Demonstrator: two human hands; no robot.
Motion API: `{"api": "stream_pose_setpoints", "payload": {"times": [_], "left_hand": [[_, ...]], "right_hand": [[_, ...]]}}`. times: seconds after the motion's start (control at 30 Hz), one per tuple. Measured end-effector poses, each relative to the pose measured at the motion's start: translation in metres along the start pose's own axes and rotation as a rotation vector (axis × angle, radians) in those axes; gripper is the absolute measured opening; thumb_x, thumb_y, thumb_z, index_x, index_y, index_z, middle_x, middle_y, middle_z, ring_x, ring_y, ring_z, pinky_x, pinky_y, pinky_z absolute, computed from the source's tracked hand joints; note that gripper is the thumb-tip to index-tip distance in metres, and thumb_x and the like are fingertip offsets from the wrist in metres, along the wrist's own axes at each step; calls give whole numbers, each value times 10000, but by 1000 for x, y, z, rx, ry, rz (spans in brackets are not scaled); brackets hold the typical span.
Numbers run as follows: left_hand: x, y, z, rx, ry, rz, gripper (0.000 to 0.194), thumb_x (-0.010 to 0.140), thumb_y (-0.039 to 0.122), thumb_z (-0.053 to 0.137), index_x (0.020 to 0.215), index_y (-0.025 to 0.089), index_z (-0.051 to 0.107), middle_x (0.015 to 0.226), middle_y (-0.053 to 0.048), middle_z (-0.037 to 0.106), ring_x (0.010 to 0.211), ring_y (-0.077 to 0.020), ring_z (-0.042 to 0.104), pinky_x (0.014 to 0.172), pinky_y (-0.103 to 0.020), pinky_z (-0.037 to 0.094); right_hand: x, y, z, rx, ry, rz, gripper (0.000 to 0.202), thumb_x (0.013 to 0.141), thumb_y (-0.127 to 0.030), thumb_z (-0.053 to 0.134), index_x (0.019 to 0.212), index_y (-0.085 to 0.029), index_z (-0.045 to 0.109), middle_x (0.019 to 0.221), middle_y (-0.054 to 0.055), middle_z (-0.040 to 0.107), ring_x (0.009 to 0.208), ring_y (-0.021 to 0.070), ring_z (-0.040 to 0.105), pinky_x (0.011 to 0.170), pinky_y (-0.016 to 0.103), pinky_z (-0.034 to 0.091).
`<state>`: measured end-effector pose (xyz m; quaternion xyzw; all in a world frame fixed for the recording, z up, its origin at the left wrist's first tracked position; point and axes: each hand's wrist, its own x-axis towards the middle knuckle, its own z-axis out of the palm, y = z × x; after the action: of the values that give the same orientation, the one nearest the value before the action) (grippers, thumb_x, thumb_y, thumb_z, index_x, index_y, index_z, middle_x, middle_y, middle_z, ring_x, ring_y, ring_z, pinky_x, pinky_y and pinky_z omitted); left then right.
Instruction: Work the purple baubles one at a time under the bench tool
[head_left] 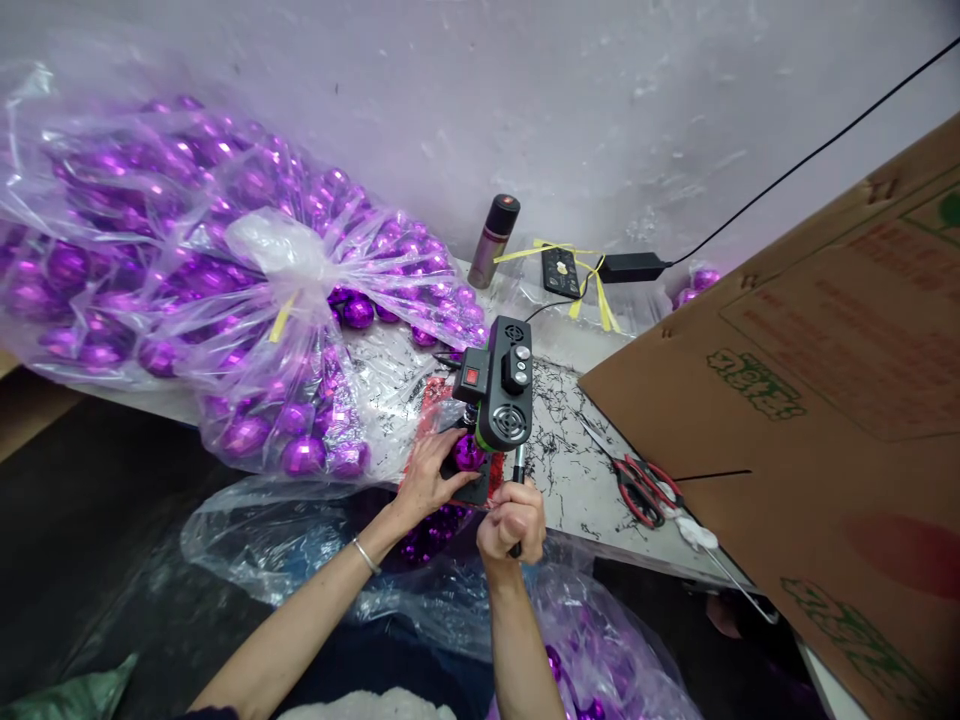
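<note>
A small black bench press with a red switch and round vents stands on a red mat near the table's front edge. Under its head sits a shiny purple ball, which my left hand steadies between thumb and fingers from the left. My right hand is wrapped in a fist around the press's lever handle, just in front of the machine. More purple balls lie in an open clear bag below the table edge, partly behind my left arm.
Large tied clear bags of purple balls fill the left side. Behind the press are a flask, a phone and a black power adapter. Red-handled scissors lie right, beside a big cardboard box. Black scraps litter the tabletop.
</note>
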<state>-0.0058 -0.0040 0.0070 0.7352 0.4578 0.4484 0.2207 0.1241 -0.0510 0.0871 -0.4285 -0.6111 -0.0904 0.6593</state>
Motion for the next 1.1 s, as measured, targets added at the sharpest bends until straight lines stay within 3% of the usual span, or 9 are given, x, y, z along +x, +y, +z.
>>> {"api": "stream_pose_setpoints", "payload": {"times": [0.27,0.63,0.73,0.83,0.93,1.0,1.1], "left_hand": [[0,-3,3,-7,5,-5,592,969,498,763,1465,207,622,1372,-168,748,1290,-346,711,1110,-534,554],[2,-9,7,-52,31,10,631,924,527,808,1444,211,642,1373,-168,748,1304,-364,704,1131,-561,549],[5,-10,8,-57,38,-3,627,922,527,810,1437,208,646,1372,-175,746,1298,-368,706,1122,-568,556],[5,-8,7,-59,27,9,628,935,503,801,1462,211,622,1390,-176,737,1302,-364,706,1113,-568,565],[-13,-1,0,-41,-2,57,588,993,443,735,1512,221,571,1436,-175,712,1343,-350,688,1135,-571,555],[-34,6,-8,-4,-31,110,599,1011,439,705,1544,223,535,1482,-187,681,1388,-353,661,1174,-584,527],[-55,13,-22,56,-32,148,769,964,551,740,1599,213,468,1543,-213,629,1436,-379,620,1197,-590,511]], "right_hand": [[-6,9,3,43,7,-26,397,1139,-289,340,767,-240,468,700,-40,524,575,107,516,638,306,490],[-9,15,9,-27,-16,-139,386,1138,-284,345,768,-248,448,697,-53,526,587,106,560,703,319,546],[2,7,5,10,5,-87,396,1127,-256,352,743,-246,449,689,-43,522,587,113,536,663,307,510],[24,-9,-4,50,-42,78,354,1093,-191,430,747,-235,491,713,-26,563,636,119,565,616,283,444],[45,-23,-12,72,-84,184,328,1072,-151,465,759,-229,527,723,-25,587,671,122,594,637,278,442],[51,-28,-15,76,-118,171,323,1065,-141,470,760,-228,536,733,-25,601,679,122,601,645,275,445],[48,-28,-17,62,-158,100,316,1051,-118,466,765,-228,543,743,-25,614,678,118,603,638,264,446]]}}
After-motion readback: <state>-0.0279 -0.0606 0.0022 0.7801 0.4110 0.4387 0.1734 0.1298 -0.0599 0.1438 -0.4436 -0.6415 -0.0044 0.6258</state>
